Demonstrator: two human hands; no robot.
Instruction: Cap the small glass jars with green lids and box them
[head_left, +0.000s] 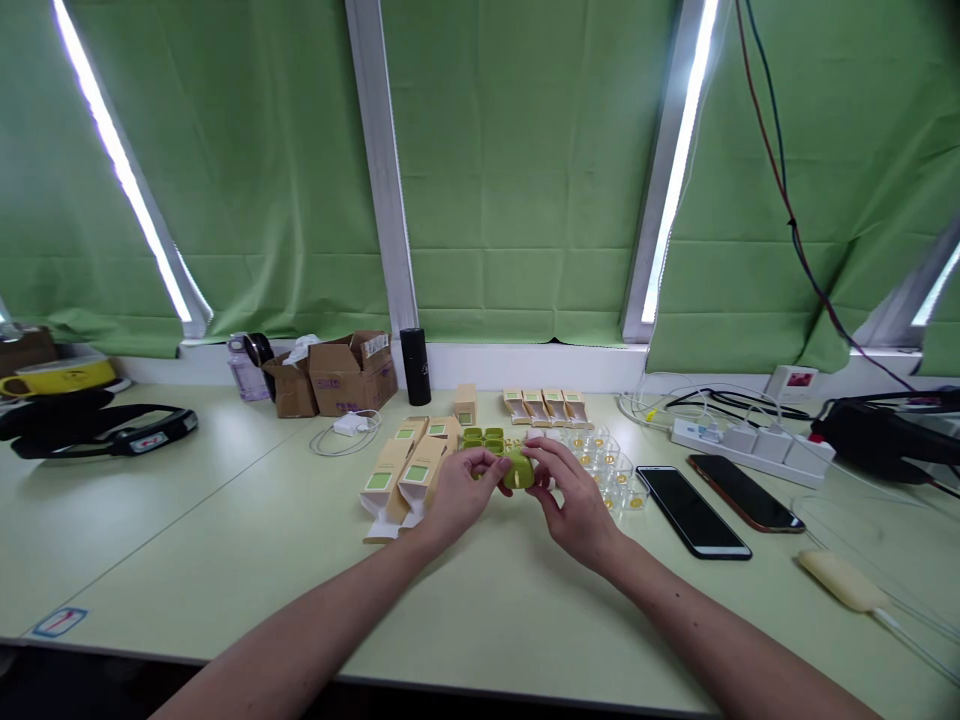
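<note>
The left forearm (322, 630) comes up from the bottom left of the frame and the right forearm (720, 640) from the bottom right, both bare, slanting inward to meet just below the middle. The left hand (459, 492) is turned palm inward, and its fingers (491, 470) pinch the left side of a small green case (519, 470). The right hand (576, 502) curls over from the other side, and its fingers (541, 452) grasp the case's top and right edge. The case sits between the two hands, raised just above the pale surface (225, 520), at the centre of the frame.

Just left of the left hand lie flat tan cartons (409, 468) with green labels, at least four of them, overlapping. More green cases (484, 436) sit just behind the hands, too small to count. To the right of the right hand is a cluster of clear cups (611, 470) with yellow contents, their number unclear. Behind those stands a row of four open tan boxes (546, 405), and one more tan box (465, 403) stands alone to its left.

Two dark phones (691, 510) lie side by side at centre right. Beyond them is one white power strip (750, 445). Two brown cardboard boxes (352, 372) and one black cylinder (415, 366) stand by the window ledge, left of centre.
</note>
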